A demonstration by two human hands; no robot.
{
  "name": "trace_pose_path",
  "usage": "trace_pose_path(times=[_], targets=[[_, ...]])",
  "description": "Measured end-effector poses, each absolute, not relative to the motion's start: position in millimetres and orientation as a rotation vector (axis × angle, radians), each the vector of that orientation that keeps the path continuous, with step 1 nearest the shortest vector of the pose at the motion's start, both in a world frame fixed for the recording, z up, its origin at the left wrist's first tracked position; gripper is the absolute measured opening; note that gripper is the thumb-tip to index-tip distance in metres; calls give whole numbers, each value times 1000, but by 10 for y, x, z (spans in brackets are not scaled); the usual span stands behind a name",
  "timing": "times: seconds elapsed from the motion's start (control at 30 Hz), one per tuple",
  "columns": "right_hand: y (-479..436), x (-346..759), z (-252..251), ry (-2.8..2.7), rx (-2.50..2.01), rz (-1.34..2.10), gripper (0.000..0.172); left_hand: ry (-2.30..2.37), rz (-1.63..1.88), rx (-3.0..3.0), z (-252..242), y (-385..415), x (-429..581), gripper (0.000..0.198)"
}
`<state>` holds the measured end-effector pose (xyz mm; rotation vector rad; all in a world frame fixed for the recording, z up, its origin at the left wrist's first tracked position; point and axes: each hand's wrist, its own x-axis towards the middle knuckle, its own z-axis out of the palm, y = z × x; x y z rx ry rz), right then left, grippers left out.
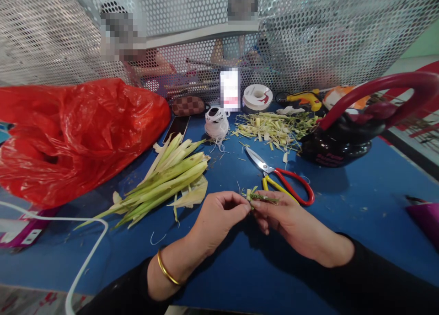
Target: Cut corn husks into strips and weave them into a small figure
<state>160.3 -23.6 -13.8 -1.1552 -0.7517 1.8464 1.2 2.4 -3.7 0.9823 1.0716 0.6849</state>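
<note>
- The right hand [297,221] pinched a small green plant piece [263,197] between closed fingers.
- It was nearer than the scissors [267,168].
- The left hand [216,219], fingertips together, met its left end; any grip couldn't be told.

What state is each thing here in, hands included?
Right hand: closed on a small green plant piece
Left hand: fingertips pinched together at that piece
Scissors: lying flat, blades together
Long leaves: piled loosely
Trimmings: heaped, some scattered
String ball: strands trailing
Flat phone: screen dark
Upright screen: lit
Red bag: bulging, crumpled
Black container: upright
</note>
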Motion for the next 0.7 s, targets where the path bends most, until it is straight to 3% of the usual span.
trace_pose_path(times=[0.13, 0.47, 0.7], targets=[[-236, 1604, -142, -689, -1156, 1909, 37, 1095, 694, 1005, -21, 13, 19, 8], [-221, 1560, -183, -880, -1282, 1627, 40, 1147, 738, 1037, -59, 16, 25, 14], [-241, 1559, -132, -734, -1159, 1840, 39, 1156, 723, 1167, -63, -13, 27, 6]])
